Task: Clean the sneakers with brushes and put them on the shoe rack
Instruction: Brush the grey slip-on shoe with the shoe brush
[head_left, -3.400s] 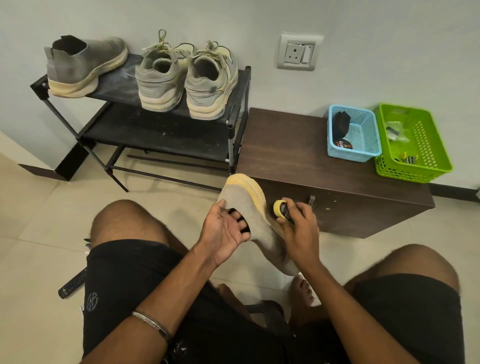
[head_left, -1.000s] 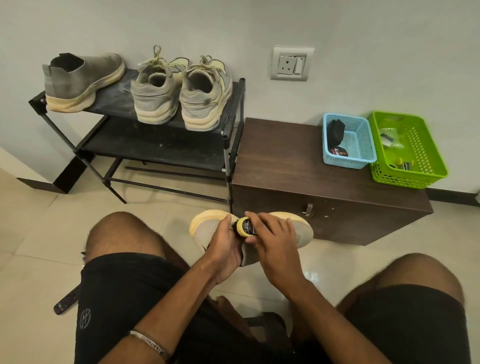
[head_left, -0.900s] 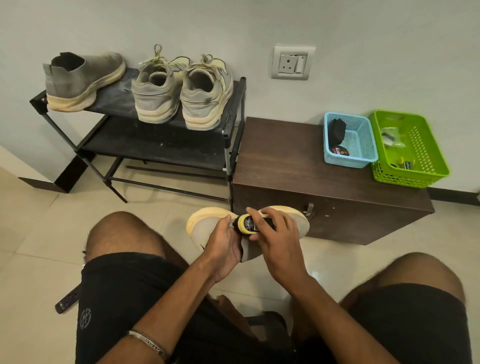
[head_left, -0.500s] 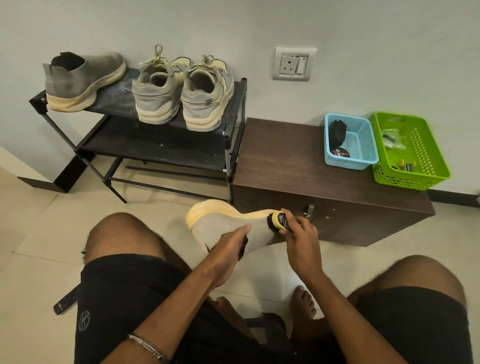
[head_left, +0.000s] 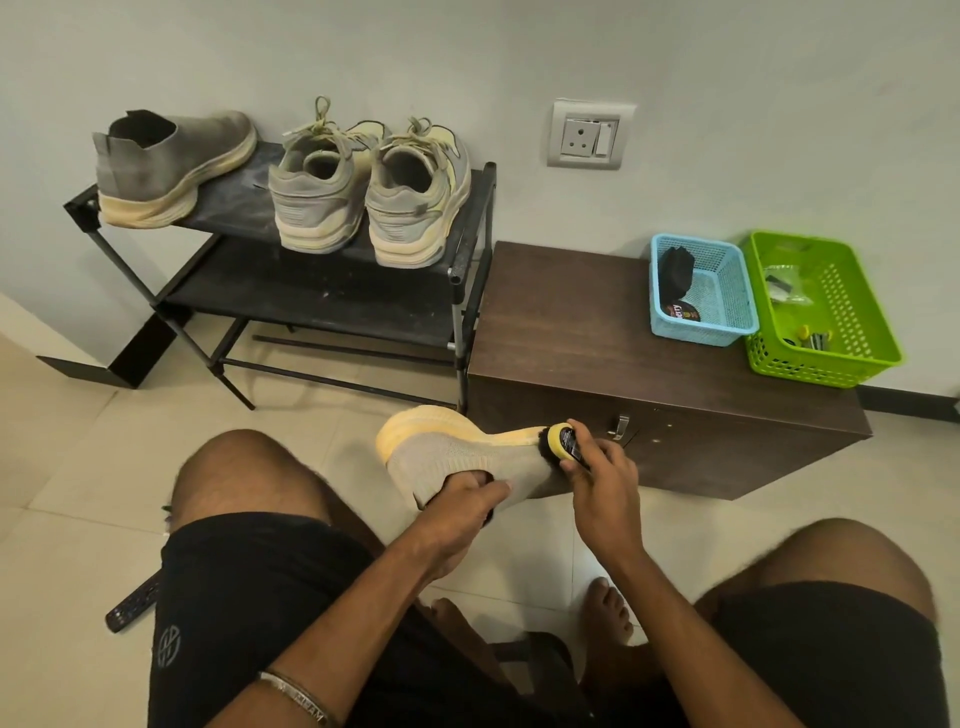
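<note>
Sneaker (head_left: 457, 457) held in air just in front of the bench (head_left: 597, 332), long axis left–right; left hand (head_left: 462, 499) fingers curled into its opening, right hand (head_left: 597, 467) fingers clamped on brush (head_left: 558, 441) at its right end.

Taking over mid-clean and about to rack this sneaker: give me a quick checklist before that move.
1. Left hand grip inside the sneaker collar: ok.
2. Right hand grip on the brush: ok, bristles against the sole edge.
3. Sneaker fully cleaned: cannot tell.
4. Free spot on the shoe rack top shelf: not ok, three shoes fill it.
5. Lower shelf free: ok.
6. Matching slip-on shoe racked: ok.
</note>
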